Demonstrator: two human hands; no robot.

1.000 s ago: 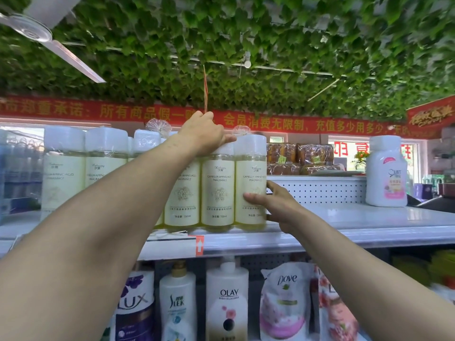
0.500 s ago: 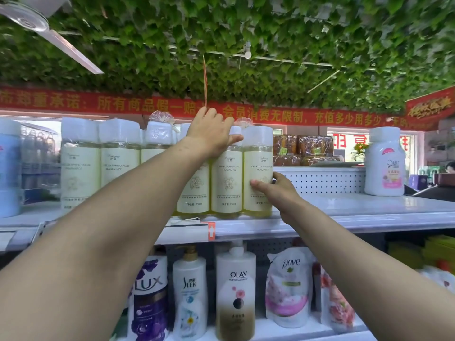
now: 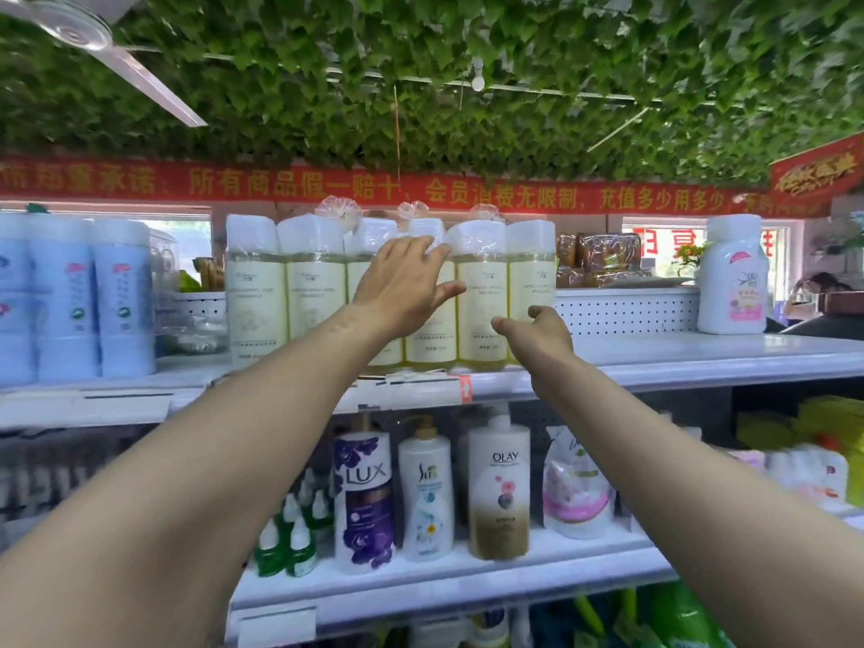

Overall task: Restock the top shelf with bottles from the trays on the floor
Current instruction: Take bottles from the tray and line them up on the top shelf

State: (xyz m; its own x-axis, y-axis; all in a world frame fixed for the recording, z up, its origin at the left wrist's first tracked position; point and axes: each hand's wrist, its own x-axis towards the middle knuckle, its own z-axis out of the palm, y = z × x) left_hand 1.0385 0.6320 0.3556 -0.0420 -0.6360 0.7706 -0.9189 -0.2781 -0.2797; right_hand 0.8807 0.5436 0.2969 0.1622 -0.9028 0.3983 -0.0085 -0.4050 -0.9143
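Six pale yellow bottles [image 3: 481,292] stand in a row on the top shelf [image 3: 654,362], two partly hidden behind the left hand [image 3: 402,285]. Its fingers are spread, fingertips on a cap. The right hand [image 3: 542,336] hovers near, loosely curled, holding nothing; contact unclear.

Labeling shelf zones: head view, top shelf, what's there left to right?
Blue bottles → white perforated basket → row of pale yellow bottles, with the left hand and right hand in front of it → brown wrapped packs → white bottle with pink label.
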